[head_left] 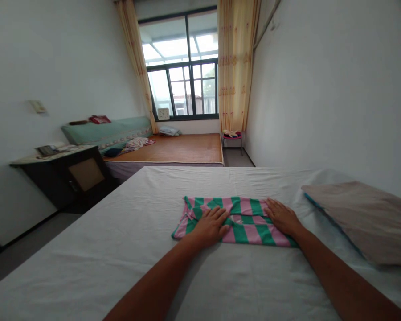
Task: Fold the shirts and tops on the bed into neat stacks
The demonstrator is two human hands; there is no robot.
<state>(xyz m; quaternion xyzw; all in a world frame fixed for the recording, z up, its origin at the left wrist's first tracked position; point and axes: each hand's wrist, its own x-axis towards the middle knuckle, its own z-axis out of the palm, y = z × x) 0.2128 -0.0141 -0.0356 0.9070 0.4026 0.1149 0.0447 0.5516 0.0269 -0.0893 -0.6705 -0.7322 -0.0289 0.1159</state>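
The left hand lies flat on the left part of a folded pink and green striped cloth. The right hand lies flat on its right end. The grip of both hands is open, palms down. The cloth sits on a big white sheet. To the right is a flat tan pad. Farther back are a dark cabinet, a bed with a brown mat and a square clock by the window.

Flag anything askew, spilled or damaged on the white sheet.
I see no spill or damage. The striped cloth looks slightly askew: beyond the left hand, its end slants and bunches, while the middle lies flatter.
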